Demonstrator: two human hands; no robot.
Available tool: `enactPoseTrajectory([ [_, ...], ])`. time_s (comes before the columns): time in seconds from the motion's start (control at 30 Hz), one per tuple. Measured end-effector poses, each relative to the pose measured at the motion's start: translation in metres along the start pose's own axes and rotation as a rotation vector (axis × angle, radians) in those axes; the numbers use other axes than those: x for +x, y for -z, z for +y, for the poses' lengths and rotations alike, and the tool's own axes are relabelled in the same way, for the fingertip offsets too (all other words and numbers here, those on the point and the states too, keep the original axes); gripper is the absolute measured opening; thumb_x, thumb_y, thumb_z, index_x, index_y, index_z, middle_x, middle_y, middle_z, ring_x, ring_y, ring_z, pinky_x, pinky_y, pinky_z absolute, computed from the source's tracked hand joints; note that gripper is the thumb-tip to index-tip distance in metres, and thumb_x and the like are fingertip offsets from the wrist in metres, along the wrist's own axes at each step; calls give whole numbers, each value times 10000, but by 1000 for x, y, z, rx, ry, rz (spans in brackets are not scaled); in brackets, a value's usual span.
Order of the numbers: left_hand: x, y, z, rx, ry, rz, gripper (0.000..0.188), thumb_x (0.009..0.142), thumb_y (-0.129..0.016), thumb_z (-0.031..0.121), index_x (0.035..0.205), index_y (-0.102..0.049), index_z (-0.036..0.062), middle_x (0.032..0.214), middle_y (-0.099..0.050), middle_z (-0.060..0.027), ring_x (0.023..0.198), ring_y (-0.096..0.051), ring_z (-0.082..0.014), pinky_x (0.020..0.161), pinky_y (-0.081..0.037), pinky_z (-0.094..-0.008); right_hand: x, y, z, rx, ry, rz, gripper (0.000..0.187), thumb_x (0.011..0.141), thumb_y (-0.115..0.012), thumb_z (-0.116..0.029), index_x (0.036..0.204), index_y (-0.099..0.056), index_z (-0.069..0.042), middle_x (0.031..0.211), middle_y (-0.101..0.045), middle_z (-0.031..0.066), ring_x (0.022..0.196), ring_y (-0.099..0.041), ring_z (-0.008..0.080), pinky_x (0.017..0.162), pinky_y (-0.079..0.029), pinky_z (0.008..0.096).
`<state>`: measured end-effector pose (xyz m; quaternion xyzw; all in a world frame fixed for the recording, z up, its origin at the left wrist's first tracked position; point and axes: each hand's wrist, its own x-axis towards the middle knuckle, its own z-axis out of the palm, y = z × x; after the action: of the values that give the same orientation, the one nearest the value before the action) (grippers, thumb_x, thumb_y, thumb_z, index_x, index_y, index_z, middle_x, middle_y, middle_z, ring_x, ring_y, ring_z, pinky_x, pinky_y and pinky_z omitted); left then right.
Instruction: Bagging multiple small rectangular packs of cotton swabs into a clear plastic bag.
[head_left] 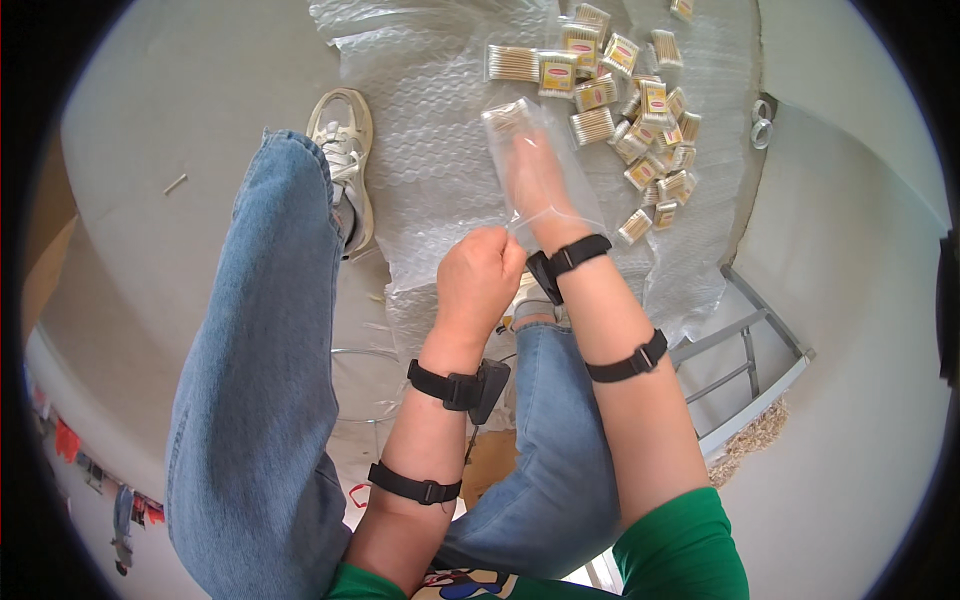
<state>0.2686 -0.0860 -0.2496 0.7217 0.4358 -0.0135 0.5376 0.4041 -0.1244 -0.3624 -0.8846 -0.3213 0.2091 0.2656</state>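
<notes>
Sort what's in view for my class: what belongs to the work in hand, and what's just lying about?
In the work:
- left hand, closed at the bag's open end
- right hand, inside the clear bag
- swab pack at its far end
- piled swab packs
- bubble wrap beneath

Apparently lying about:
- small pale stick
- grey metal frame

Inside the clear bag (578,185), the right hand (535,165) looks hazy through the film, and its fingertips are hard to make out near the cotton swabs (512,116). The fingertips of the left hand (480,272) are tucked out of sight. The hands and forearms partly hide the right shoe (528,292). The far edge cuts off one packet (682,9) and the bubble wrap (420,150). Red shapes (67,440) at the near left are too small to tell.
</notes>
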Motion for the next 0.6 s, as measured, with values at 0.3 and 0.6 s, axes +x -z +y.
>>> enactPoseTrajectory([
  [0.3,-2,-7,1,-35,-115,26,164,808,-562,120,698,-554,-2,713,-575,-195,663,-572,-387,588,-458,-462,-4,4,9,-300,-94,-525,284,912,-407,-180,922,-618,11,997,-608,265,893,-606,387,798,-488,450],
  [0.6,-4,-4,-1,-36,-13,-71,143,772,-534,107,695,-552,-12,715,-572,-193,665,-566,-382,589,-450,-450,1,-8,0,-427,-107,-461,279,921,-439,-180,1053,-610,-2,1038,-606,227,981,-595,383,850,-487,447],
])
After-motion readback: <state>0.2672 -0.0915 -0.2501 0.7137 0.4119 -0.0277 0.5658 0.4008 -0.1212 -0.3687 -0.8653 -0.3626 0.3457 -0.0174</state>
